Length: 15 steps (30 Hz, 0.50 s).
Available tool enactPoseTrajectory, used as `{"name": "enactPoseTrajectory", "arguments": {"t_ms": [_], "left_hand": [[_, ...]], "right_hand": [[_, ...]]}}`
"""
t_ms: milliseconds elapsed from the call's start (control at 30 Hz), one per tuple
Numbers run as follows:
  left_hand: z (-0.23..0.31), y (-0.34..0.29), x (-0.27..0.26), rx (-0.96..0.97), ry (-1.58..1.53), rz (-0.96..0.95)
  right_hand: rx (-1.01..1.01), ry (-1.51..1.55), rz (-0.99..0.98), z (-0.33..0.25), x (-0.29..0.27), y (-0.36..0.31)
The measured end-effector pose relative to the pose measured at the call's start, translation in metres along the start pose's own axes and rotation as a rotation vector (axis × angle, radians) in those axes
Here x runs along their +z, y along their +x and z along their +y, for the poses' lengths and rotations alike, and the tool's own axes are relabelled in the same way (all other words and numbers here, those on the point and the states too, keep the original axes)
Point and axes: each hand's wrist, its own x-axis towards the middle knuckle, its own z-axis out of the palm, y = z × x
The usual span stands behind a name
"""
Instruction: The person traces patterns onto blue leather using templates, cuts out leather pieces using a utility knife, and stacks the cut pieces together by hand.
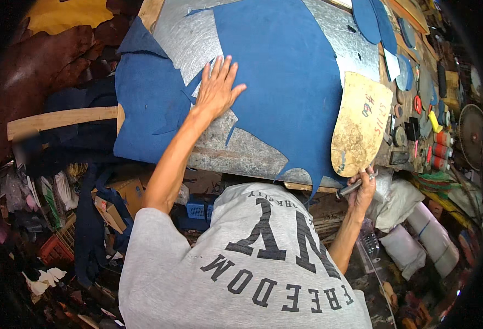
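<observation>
Head view: metal-topped counter [236, 156], upper centre, carries blue material [285, 82] under the spread left hand [216, 88]; right hand [363, 188] grips a metal tool [349, 189]; whitish bags [405, 249] lower right.

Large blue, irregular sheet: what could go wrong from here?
The tan, sole-shaped template might pivot, as the left grip lies flat away from it. The silver, rod-shaped metal tool could scrape the template, held in the right grip beside its lower end. The sheet's narrow blue tail may snag where it extends past the wooden edge.

Matt blue sheet [280, 82] (scratched metal tabletop [236, 155]).
</observation>
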Motion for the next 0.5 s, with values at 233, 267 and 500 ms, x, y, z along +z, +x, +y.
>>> {"name": "enactPoseTrajectory", "arguments": {"t_ms": [233, 267, 500], "left_hand": [[0.077, 0.023, 0.019, 0.095, -0.024, -0.029], [0.099, 0.014, 0.015, 0.137, -0.062, -0.078], [0.209, -0.05, 0.033, 0.463, -0.38, -0.167]], "right_hand": [[0.004, 0.008, 0.034, -0.002, -0.009, -0.004], [0.001, 0.03, 0.02, -0.001, -0.008, -0.003], [-0.038, 0.091, -0.049, -0.004, 0.0, 0.0]]}}
